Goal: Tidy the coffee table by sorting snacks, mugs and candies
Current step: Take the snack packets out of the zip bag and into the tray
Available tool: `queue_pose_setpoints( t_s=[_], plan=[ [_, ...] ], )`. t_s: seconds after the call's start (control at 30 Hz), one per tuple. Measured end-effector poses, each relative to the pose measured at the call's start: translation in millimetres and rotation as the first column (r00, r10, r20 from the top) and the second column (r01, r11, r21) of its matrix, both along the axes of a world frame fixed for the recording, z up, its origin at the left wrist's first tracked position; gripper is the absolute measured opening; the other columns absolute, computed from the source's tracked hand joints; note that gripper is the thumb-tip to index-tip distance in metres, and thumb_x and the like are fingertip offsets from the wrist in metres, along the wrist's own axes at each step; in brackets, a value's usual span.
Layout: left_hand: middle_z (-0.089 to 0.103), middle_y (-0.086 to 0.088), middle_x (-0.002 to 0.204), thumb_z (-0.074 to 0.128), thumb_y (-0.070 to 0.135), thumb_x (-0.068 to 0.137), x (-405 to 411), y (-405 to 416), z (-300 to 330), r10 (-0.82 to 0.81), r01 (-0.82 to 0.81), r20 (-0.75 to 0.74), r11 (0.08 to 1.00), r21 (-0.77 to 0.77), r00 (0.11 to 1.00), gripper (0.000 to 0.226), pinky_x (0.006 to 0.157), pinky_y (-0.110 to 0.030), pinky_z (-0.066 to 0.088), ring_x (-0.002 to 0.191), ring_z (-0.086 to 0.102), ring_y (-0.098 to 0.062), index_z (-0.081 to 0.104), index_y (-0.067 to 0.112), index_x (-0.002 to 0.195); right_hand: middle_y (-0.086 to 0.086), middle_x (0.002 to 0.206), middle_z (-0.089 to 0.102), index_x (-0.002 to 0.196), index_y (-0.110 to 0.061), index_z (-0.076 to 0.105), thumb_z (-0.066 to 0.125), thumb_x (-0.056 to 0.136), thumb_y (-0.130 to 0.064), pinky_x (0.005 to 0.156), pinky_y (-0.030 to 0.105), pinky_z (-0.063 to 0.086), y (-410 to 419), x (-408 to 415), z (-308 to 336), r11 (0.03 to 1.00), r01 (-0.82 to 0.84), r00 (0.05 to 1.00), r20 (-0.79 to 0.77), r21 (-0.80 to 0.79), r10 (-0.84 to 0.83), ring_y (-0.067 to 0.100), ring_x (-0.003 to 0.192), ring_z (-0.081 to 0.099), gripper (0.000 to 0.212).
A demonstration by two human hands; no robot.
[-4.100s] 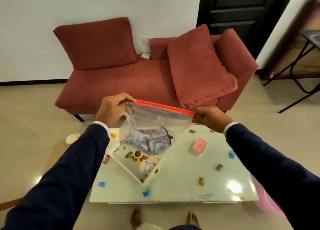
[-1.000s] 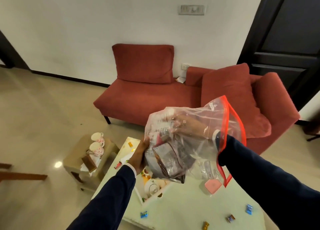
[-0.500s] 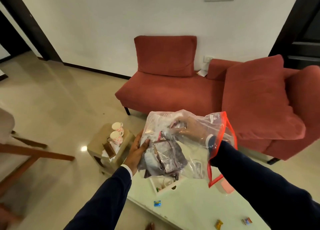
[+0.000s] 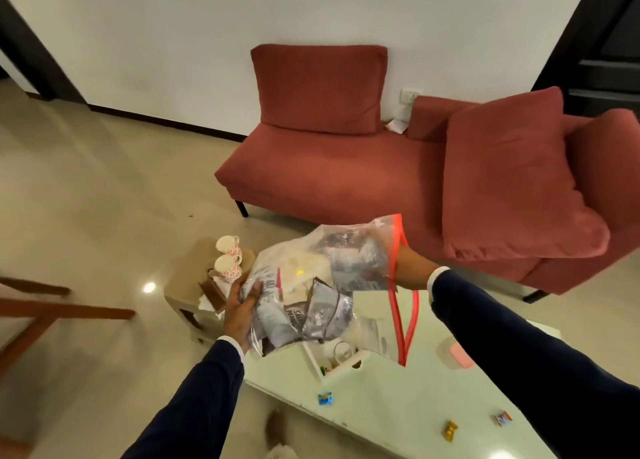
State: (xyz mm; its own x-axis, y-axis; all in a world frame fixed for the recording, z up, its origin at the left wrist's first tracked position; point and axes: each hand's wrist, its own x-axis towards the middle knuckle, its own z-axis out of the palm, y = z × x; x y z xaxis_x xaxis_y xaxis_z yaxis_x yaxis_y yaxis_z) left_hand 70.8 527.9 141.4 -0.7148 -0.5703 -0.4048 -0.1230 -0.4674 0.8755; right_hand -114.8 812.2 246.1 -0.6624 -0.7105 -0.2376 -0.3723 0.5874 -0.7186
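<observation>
Clear plastic bag [image 4: 322, 285] of snack packets is hanging above the counter [image 4: 374, 399]. Your left hand [image 4: 239, 311] is gripping its bottom; your right hand [image 4: 407, 268] is reaching inside, its fingers too hidden to tell.

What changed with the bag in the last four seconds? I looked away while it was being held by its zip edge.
The right hand let go of the zip edge and went inside the bag; the left hand moved down to grip its side. Candies remain on the table.
</observation>
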Motion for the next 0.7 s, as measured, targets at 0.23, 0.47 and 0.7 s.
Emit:
queue_pose_setpoints(
  t_s=[0.23,0.47,0.7],
  plan=[
    [0.072,-0.014,0.127,0.066,0.034,0.094,-18,-83,-22,-0.084,0.070,0.043,0.963,0.260,0.995,0.036,0.090,-0.053,0.060,0.112,0.071,-0.034,0.068,0.024,0.129,-0.005,0.139,0.057,0.146,-0.041,0.038,0.088,0.075,-0.012,0.077,0.028,0.061,-81,-2,9,0.861,0.305,0.922,0.353,-0.407,-0.160,0.021,0.121,0.064,0.092],
    [0.078,-0.012,0.110,0.053,0.050,0.100,-31,-169,-51,-0.092,0.002,0.146,0.853,0.521,0.985,0.039,0.064,-0.041,0.064,0.088,0.078,-0.030,0.072,0.020,0.118,-0.008,0.105,0.071,0.110,-0.028,0.064,0.094,0.065,-0.026,0.072,0.021,0.058,-151,-4,38,0.787,0.414,0.906,0.123,-0.457,-0.405,0.009,0.093,0.070,0.054],
    [0.078,-0.013,0.079,0.046,0.044,0.102,-44,-181,-80,-0.102,-0.063,0.222,0.774,0.630,0.970,0.037,0.050,-0.040,0.061,0.063,0.076,-0.031,0.068,0.014,0.107,0.017,0.103,0.071,0.097,-0.014,0.053,0.091,0.061,-0.009,0.075,0.044,0.061,-152,-8,45,0.420,0.712,0.701,0.601,-0.562,-0.384,0.029,0.087,0.074,0.052]
  ],
)
